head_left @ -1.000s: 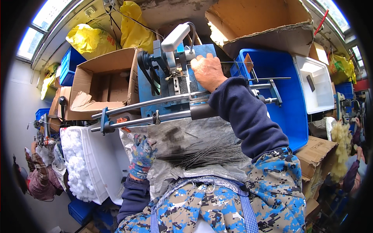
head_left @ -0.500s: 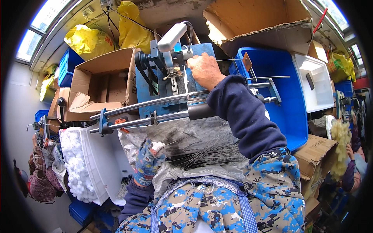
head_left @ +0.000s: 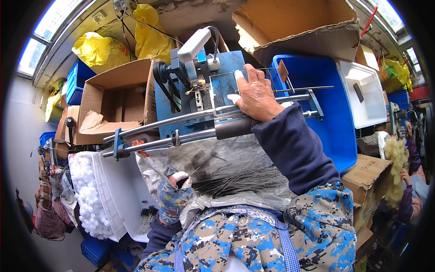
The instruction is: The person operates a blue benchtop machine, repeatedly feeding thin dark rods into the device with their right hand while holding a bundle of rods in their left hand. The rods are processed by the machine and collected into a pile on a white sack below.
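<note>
two hands, well apart. left hand [head_left: 174,199], in a patterned fabric glove, is pinched shut on the near end of the bundle of thin dark wire bristles [head_left: 240,181], whose long axis runs left-right across the lap. right hand [head_left: 256,93], bare with taped fingertips, lies open and flat on the blue metal machine [head_left: 226,86] beyond the two steel rails [head_left: 181,129], nearer it.

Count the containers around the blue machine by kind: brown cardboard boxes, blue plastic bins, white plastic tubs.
Brown cardboard boxes: 3
Blue plastic bins: 2
White plastic tubs: 2
Total: 7
</note>
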A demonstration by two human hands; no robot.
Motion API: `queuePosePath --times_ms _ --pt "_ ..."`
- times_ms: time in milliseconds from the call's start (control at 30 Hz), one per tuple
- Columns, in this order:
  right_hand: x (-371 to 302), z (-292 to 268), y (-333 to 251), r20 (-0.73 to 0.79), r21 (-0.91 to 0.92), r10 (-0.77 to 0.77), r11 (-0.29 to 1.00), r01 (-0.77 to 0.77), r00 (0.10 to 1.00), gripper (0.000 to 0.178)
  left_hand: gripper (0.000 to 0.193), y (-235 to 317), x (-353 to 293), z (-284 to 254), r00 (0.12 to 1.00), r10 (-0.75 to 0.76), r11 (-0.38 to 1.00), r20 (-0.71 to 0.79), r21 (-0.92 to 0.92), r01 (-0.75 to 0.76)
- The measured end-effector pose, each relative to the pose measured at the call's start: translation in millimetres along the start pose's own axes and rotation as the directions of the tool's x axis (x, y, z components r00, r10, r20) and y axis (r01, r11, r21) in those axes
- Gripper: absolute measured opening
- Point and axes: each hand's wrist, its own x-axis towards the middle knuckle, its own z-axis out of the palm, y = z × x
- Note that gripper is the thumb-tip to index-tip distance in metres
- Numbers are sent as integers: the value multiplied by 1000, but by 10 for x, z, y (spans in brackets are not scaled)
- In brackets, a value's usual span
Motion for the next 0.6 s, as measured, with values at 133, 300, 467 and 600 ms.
queuePosePath --times_ms 133,300,467,600 --pt "6 -9 2 57 72 27 997 -31 998 56 26 190 130 71 983 176 984 58 -14 -176" --pt "43 36 -183 65 144 28 989 -37 998 59 29 117 29 84 996 89 996 14 -3 -89" --pt "181 278 -585 -88 75 -43 996 50 995 52 28 183 53 0 990 134 990 52 36 -136" --pt "223 357 -688 -104 181 -96 977 114 990 47 25 268 113 -4 988 151 988 21 34 -152"
